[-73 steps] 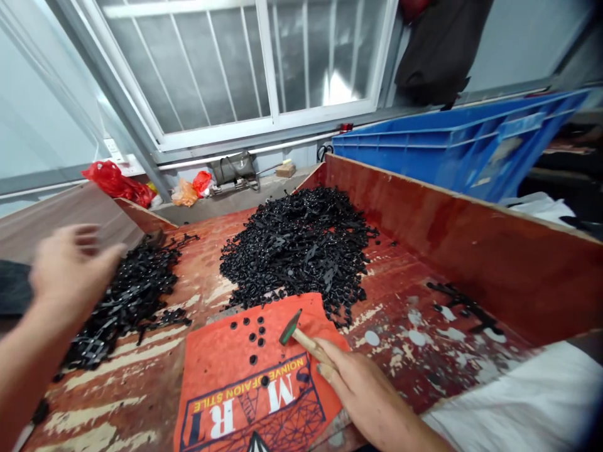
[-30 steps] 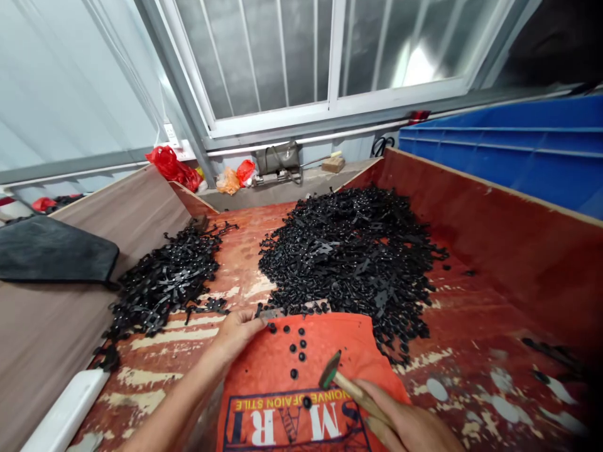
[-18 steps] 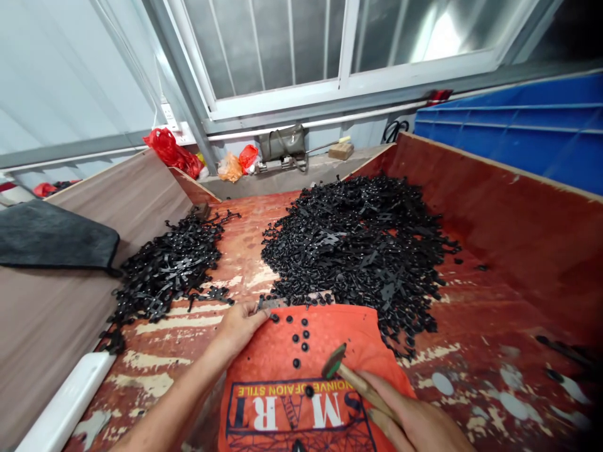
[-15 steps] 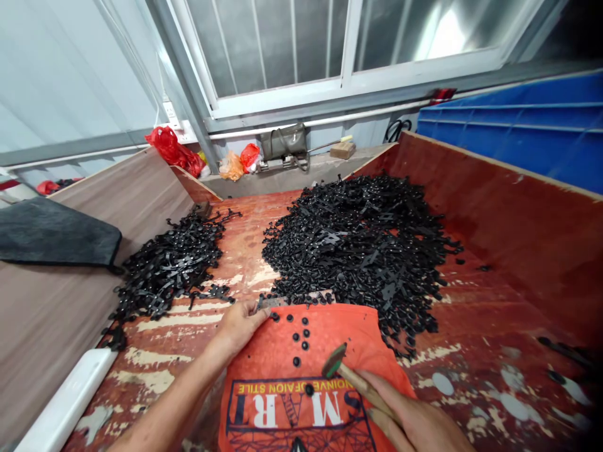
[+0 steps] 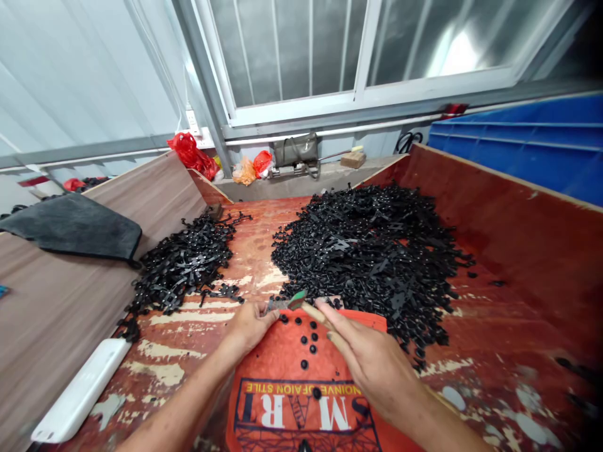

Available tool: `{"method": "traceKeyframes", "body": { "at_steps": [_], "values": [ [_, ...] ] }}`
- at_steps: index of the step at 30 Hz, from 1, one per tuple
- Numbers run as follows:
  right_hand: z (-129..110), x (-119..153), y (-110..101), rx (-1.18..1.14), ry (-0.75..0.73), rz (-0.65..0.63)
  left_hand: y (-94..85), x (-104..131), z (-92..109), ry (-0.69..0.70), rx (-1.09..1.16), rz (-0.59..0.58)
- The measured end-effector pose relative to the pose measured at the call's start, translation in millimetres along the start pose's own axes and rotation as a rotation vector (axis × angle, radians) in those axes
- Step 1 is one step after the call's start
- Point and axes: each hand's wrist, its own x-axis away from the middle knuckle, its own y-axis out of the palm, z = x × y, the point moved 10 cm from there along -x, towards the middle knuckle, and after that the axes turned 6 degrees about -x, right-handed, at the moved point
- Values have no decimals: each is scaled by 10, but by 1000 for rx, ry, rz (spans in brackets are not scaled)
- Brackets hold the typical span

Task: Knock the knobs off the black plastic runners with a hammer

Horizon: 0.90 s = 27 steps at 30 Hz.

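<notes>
My left hand (image 5: 253,326) is pinched at the top left edge of a red cloth (image 5: 277,370) with printed lettering; what its fingers hold is too small to tell. My right hand (image 5: 362,351) grips the wooden handle of a small hammer (image 5: 298,300), its greenish head just right of my left fingertips, over a flat metal strip (image 5: 277,305). Several round black pieces (image 5: 304,364) lie scattered on the cloth between my hands. Beyond the cloth rises a large heap of small black parts (image 5: 367,251).
A smaller heap of black parts (image 5: 188,260) lies at the left, near a white oblong case (image 5: 82,389). Wooden boards (image 5: 518,220) wall both sides. A dark cloth (image 5: 75,229) hangs over the left board, and a blue crate (image 5: 518,144) stands behind the right one.
My right hand has moved up and left with the hammer, from above the lettering to beside my left fingertips. The whole view has shifted slightly. My left hand keeps its place at the cloth's edge.
</notes>
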Motion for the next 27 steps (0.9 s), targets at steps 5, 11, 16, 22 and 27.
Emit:
{"method": "traceKeyframes", "body": {
  "at_steps": [5,11,16,22,27],
  "values": [
    [91,-80,222,56,32,-19,-9,9,1,22,7,-1],
    [52,-136,179,131,37,-5,-18,30,36,23,1,-15],
    [52,-143,331,217,39,-136,-15,55,74,36,-11,-17],
    [145,-130,417,235,80,-124,-18,56,118,50,-51,-25],
    [18,-107,96,33,33,8,-38,109,279,116,-48,-29]
  ]
}}
